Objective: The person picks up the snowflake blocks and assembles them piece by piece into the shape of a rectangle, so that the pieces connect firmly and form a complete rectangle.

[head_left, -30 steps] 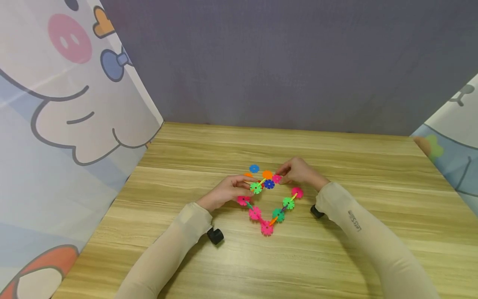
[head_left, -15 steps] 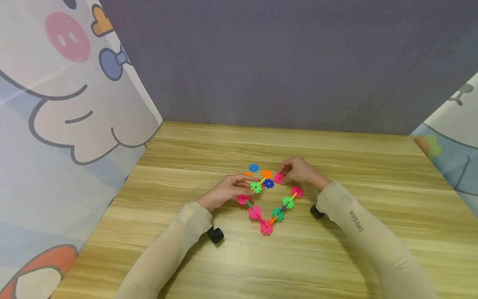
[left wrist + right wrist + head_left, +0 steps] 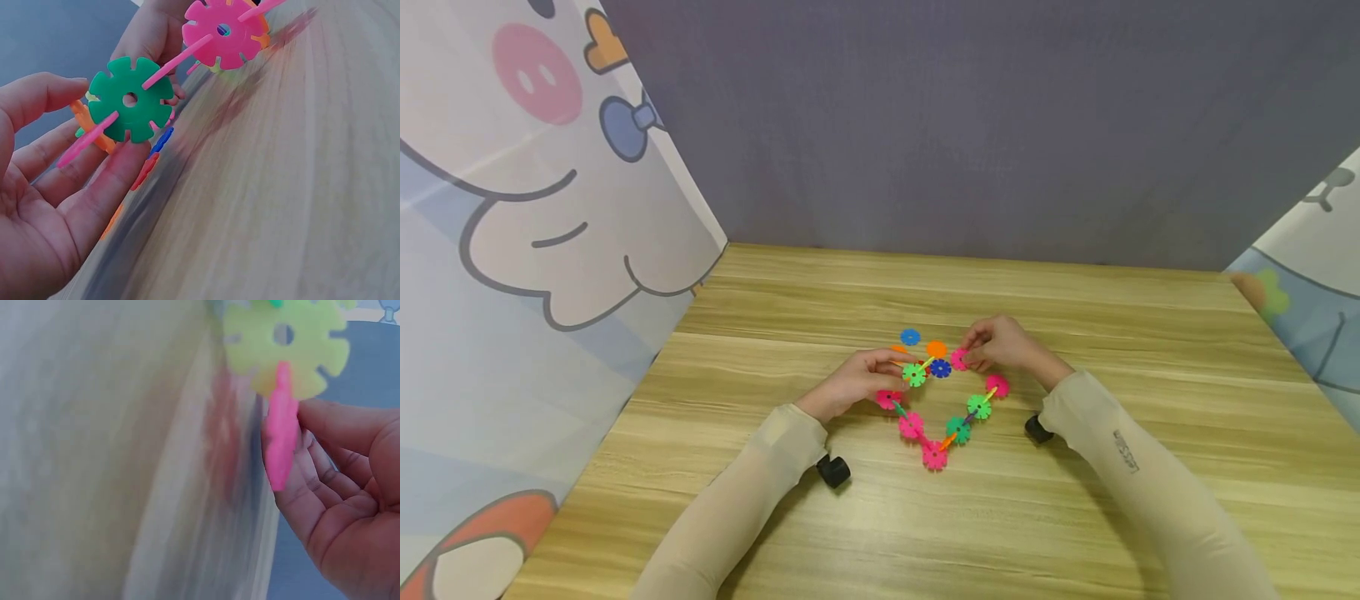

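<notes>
Notched plastic discs are slotted together into a V-shaped chain on the table; a pink disc (image 3: 935, 456) forms its near corner. My left hand (image 3: 857, 385) grips the chain's left part, thumb and fingers around an orange disc (image 3: 81, 115) beside a green disc (image 3: 130, 99). A light green disc (image 3: 914, 375) and a yellow one edge-on show at its fingertips. My right hand (image 3: 1003, 343) pinches a pink disc (image 3: 959, 359), apart from the chain's right end, a pink disc (image 3: 997, 385). In the right wrist view a yellow disc (image 3: 306, 347) partly covers that hand's work.
Behind the left fingertips are a dark blue disc (image 3: 940, 368), orange disc (image 3: 936, 349) and blue disc (image 3: 910, 337), with red and orange discs partly hidden. The wooden table (image 3: 880, 533) meets a grey panel (image 3: 955, 133) at the back. Black wrist devices hang under both sleeves.
My right hand has shifted slightly to the right with the pink disc, opening a small gap from the dark blue disc. The left hand and the chain have stayed almost still.
</notes>
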Demonstrator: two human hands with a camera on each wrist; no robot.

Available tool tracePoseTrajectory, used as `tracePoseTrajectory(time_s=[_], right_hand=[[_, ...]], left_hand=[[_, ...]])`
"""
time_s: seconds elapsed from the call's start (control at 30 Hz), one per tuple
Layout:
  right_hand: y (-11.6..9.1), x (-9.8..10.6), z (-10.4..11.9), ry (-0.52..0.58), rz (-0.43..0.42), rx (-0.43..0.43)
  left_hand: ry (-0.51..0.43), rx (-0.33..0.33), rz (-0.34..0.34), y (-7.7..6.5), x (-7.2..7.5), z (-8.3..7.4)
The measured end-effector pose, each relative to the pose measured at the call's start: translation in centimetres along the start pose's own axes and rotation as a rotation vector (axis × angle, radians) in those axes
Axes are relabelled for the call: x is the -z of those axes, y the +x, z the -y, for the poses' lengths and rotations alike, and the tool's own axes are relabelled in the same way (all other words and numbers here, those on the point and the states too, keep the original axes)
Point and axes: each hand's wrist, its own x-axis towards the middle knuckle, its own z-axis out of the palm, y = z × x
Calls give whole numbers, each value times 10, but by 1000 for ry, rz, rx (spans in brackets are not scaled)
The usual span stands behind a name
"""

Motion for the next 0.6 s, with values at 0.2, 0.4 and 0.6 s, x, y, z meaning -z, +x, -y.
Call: tracePoseTrajectory(time_s=[0.2, 0.4, 0.6], right_hand=[[-5, -1, 5, 61, -34, 6], [-10, -1, 13, 109, -70, 7], [-14, -3, 17, 214, -57, -3]], left_hand=[[2, -18, 11, 1, -1, 1], [11, 0, -2, 1, -1, 0], [6, -19, 17, 2, -1, 2]])
